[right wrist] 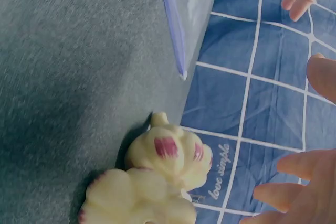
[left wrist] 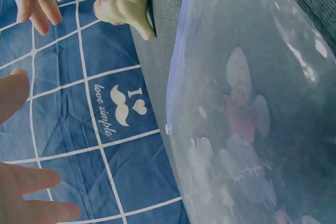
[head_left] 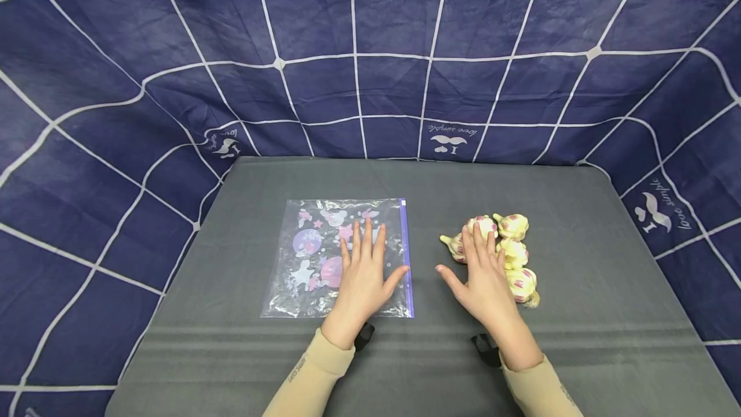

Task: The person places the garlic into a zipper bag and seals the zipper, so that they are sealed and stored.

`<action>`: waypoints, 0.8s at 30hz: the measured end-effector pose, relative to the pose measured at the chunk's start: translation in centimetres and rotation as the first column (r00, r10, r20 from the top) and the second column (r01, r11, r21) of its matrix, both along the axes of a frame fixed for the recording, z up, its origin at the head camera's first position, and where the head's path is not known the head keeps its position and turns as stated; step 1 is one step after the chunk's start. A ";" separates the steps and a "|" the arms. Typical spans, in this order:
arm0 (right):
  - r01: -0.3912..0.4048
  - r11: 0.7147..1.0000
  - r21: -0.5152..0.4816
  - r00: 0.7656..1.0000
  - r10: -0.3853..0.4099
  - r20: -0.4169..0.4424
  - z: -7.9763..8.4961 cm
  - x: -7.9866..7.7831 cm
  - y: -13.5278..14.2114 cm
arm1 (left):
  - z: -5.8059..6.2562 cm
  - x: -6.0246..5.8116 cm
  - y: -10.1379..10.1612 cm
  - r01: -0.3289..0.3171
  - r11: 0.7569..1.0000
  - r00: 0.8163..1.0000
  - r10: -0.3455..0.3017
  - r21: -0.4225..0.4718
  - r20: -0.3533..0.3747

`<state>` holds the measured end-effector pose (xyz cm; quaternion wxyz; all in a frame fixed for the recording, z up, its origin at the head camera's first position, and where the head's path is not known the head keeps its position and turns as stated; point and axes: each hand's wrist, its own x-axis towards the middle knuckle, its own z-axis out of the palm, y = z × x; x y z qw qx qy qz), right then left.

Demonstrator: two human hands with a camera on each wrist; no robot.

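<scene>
A clear zip bag [head_left: 312, 269] printed with pink, purple and white cartoon shapes lies flat on the grey table, its purple zip strip on the right side. Over the bag's right half my left hand [head_left: 363, 282] hovers with fingers straight and spread, holding nothing. To the right lies a group of several garlic bulbs [head_left: 514, 253], pale yellow with purple-red patches. My right hand [head_left: 485, 278], fingers also straight, is above the left part of this group and hides some of it. In the right wrist view, two bulbs [right wrist: 168, 153] show below and beside the fingers, apart from them.
The grey tabletop [head_left: 231, 314] extends around the bag and bulbs. A dark blue cloth [head_left: 393, 89] with white grid lines hangs behind and along both sides. Each wrist has a black strap [head_left: 487, 349] on it.
</scene>
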<state>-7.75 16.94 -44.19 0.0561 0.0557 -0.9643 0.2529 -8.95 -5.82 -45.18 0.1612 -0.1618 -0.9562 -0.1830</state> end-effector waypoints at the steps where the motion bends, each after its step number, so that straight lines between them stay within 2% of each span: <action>1: 0.002 1.000 -0.006 1.000 -0.002 -0.003 0.0 0.0 0.1 | 0.0 0.0 0.0 -0.002 1.000 1.000 0.002 0.004 0.002; 7: 0.023 0.999 -0.022 1.000 -0.023 -0.009 0.0 0.1 0.8 | 0.2 0.0 0.1 -0.010 0.999 1.000 0.010 0.031 0.021; 16: 0.075 0.996 -0.055 0.996 -0.077 -0.035 0.1 0.5 1.6 | 0.3 0.2 0.5 -0.044 0.990 0.999 0.040 0.135 0.029; 24: 0.088 0.990 -0.106 0.995 -0.092 -0.039 -0.5 0.8 2.2 | -0.2 0.1 0.7 -0.055 0.990 0.998 0.053 0.133 0.015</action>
